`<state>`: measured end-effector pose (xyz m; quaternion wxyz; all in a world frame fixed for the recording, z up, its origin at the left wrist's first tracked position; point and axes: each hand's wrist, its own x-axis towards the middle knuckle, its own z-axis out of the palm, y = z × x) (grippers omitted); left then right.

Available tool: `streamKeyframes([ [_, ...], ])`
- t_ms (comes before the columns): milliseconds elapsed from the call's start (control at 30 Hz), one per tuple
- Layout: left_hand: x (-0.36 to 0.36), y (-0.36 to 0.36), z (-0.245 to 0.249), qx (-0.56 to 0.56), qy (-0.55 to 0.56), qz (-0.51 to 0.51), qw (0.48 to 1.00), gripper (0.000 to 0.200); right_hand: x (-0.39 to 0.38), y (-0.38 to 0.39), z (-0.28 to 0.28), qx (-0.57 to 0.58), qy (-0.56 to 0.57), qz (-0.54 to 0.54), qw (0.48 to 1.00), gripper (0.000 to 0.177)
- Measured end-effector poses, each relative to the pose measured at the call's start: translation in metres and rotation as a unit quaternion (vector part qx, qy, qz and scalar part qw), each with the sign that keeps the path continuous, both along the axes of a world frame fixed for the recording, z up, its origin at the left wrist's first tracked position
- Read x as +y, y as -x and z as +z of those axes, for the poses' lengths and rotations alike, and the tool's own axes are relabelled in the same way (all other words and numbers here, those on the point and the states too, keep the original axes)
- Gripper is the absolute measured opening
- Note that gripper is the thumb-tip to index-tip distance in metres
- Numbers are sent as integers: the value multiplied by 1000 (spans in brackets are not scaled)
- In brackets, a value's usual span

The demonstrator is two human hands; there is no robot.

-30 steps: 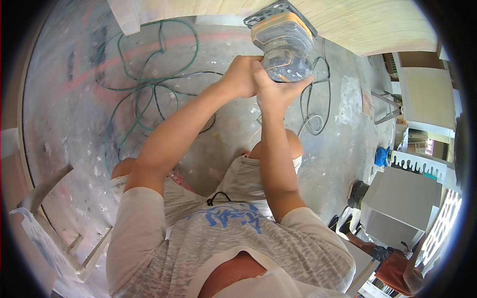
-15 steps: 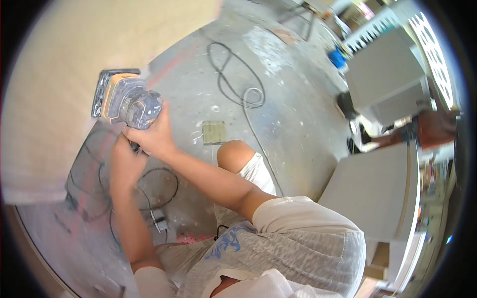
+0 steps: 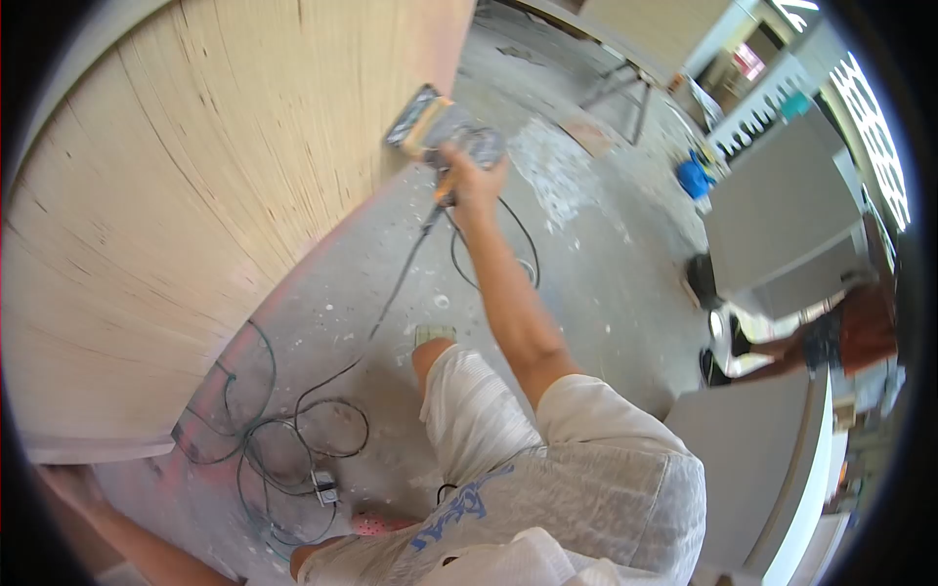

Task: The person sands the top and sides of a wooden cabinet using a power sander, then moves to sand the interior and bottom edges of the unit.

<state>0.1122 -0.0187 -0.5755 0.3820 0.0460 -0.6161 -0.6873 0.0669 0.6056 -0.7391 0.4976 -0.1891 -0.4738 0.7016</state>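
Observation:
An orange and dark grey power sander [image 3: 430,127] is gripped in my right hand [image 3: 474,181], its flat pad against the right edge of a large curved wooden panel [image 3: 225,156]. A black cord hangs from the sander's handle down to the floor. At the far lower left, my left hand [image 3: 73,486] is by the panel's bottom edge, with its fingers hidden from view.
Coiled cables and a white plug box [image 3: 324,485] lie on the floor below the panel. A green-grey pad [image 3: 435,334] sits near my knee. Grey cabinets [image 3: 787,210] and a person [image 3: 821,337] are at the right, with a blue container [image 3: 695,178] behind.
The sander and my right hand have moved up and right along the panel's edge. My left hand has left the sander and dropped to the lower left.

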Motion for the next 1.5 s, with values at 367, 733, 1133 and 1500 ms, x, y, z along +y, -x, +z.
streamKeyframes([
  [367,65,-2,13,-5,-50,81,995,58,77,10,176,61,-207,47,975,80],
  [733,97,-5,21,18,-17,120,992,61,67,10,159,92,-556,-80,822,84],
  [1133,94,-3,13,40,33,133,990,57,75,5,202,78,-337,45,937,65],
  [1500,93,-4,10,53,17,115,992,57,8,-9,67,94,-523,-10,847,79],
])
